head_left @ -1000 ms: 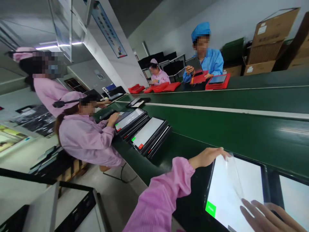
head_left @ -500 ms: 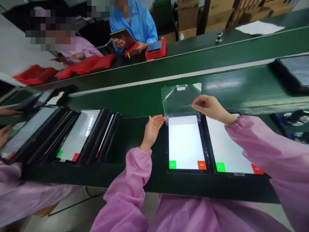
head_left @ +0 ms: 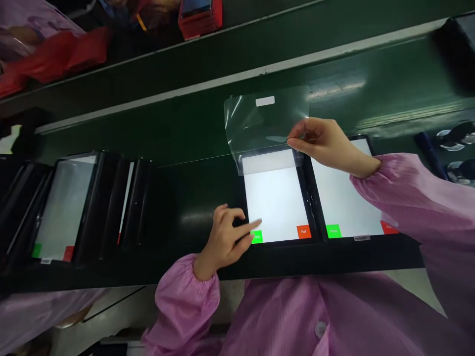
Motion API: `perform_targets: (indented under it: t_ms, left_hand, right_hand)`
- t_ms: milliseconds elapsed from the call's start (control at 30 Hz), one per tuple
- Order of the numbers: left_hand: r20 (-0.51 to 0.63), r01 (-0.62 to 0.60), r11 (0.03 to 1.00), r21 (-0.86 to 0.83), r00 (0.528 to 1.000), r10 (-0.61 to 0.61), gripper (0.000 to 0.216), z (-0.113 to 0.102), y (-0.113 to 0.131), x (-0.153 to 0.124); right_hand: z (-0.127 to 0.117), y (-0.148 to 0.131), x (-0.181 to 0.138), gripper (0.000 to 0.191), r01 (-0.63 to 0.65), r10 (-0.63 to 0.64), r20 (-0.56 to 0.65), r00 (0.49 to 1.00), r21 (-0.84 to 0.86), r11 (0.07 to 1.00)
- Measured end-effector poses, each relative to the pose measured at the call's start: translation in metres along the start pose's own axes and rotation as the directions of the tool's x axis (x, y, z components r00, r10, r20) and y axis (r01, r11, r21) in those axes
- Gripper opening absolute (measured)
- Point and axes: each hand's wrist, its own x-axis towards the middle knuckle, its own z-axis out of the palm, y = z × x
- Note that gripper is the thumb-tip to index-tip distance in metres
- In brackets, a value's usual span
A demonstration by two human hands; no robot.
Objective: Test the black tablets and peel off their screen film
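Observation:
Two tablets with lit white screens lie side by side on the green bench. My left hand (head_left: 224,241) is open and holds nothing. Its index finger stretches over the lower left of the nearer-left tablet (head_left: 276,198), just above the green button; whether it touches the glass I cannot tell. My right hand (head_left: 326,143) is closed, its thumb and fingertips pinching the clear plastic film (head_left: 256,121). The film carries a white label (head_left: 264,101), and its lower edge overlaps the top of that screen. Under my right forearm lies the second tablet (head_left: 349,198), partly covered.
To the left several dark tablets lean in a row, one with a lit screen (head_left: 67,207). Red pouches (head_left: 70,54) and a red stack (head_left: 200,20) lie across the bench beside other people. Round metal objects (head_left: 460,136) sit at the far right.
My left hand has come down from the film's lower left corner to the tablet's lower left, index finger extended. My right hand still pinches the film. The view has tilted down.

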Motion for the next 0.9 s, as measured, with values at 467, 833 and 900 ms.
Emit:
perform_targets:
  t_ms: [467,833,900]
  left_hand:
    - [-0.32,0.154,0.918,-0.365,0.906,-0.279,0.025,0.003,0.024,-0.027]
    - [-0.403,0.103,0.877,-0.469,0.859,-0.317,0.026,0.01,0.035,-0.027]
    - [-0.357,0.09,0.913,-0.398,0.902,-0.245,0.031,0.007,0.04,-0.035]
  right_hand:
    - [0.012,-0.016,-0.073,0.036,-0.071,0.1,0.246,0.964,-0.124,0.99]
    - [0.004,-0.036,-0.118,0.051,0.163,-0.031,0.595,0.803,-0.17,0.972]
    - [-0.006,-0.041,-0.137,0.048,0.237,-0.095,0.644,0.759,-0.138,0.962]
